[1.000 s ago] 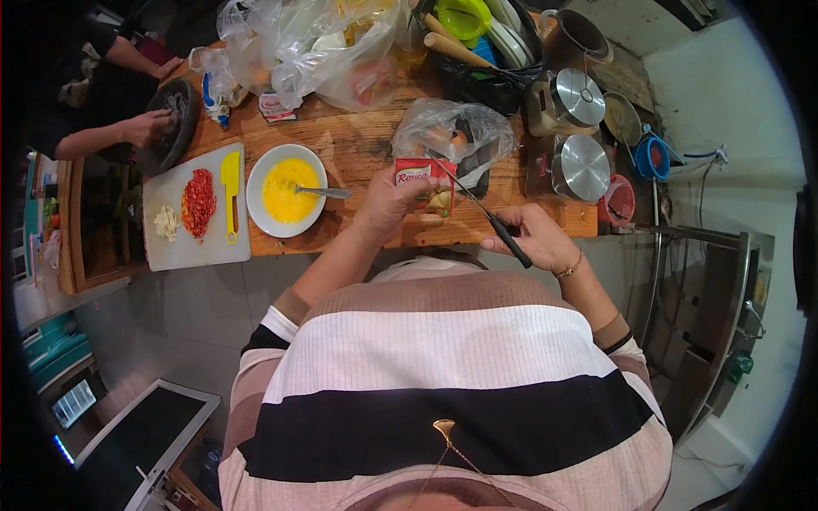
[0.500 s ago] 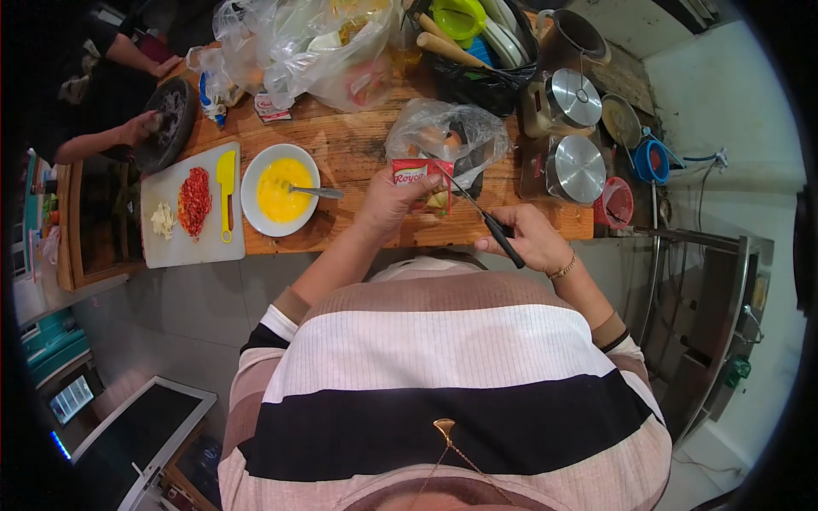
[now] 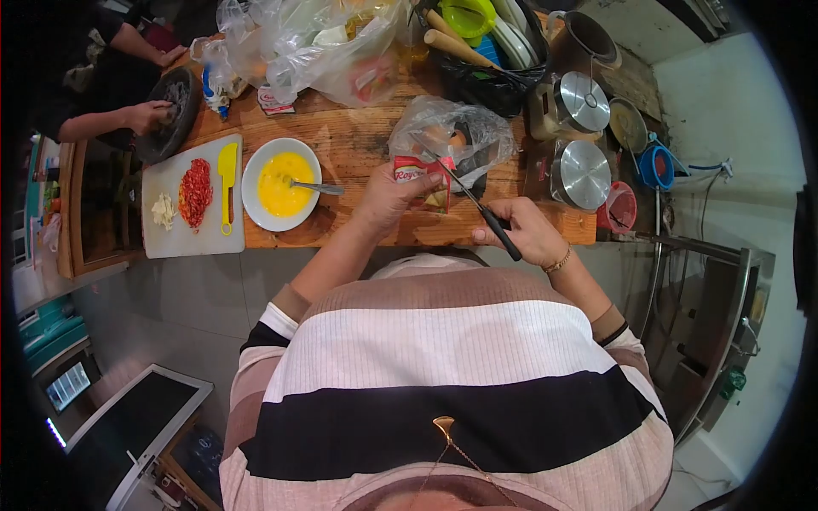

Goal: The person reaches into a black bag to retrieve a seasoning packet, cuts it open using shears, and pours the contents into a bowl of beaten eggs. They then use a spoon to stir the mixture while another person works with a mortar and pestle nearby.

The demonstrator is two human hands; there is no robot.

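Note:
My left hand (image 3: pixel 394 194) grips a red seasoning packet (image 3: pixel 412 170) near the table's front edge. In my right hand (image 3: pixel 527 232) is the black handle of a knife (image 3: pixel 490 220), its thin blade slanting up and left across the packet. Behind them lies a clear plastic bag (image 3: pixel 452 132) with brownish round things inside. To the left, a white bowl (image 3: pixel 250 192) holds beaten egg with a fork (image 3: pixel 319 186) resting in it. Farther left, a white cutting board (image 3: pixel 192 242) bears chopped red pieces (image 3: pixel 195 194), pale chopped bits (image 3: pixel 164 211) and a yellow knife (image 3: pixel 227 180).
Another person's hand (image 3: pixel 149 117) is in a dark stone mortar (image 3: pixel 173 132) at the far left. Plastic bags (image 3: pixel 315 51) and a black bag of utensils (image 3: pixel 486 89) stand behind. Lidded jars (image 3: pixel 583 175) and a red basket (image 3: pixel 619 209) are at the right.
The blade has shifted slightly against the packet, its tip now a little farther left and up. The other person's hand has moved within the mortar. The view has shifted slightly.

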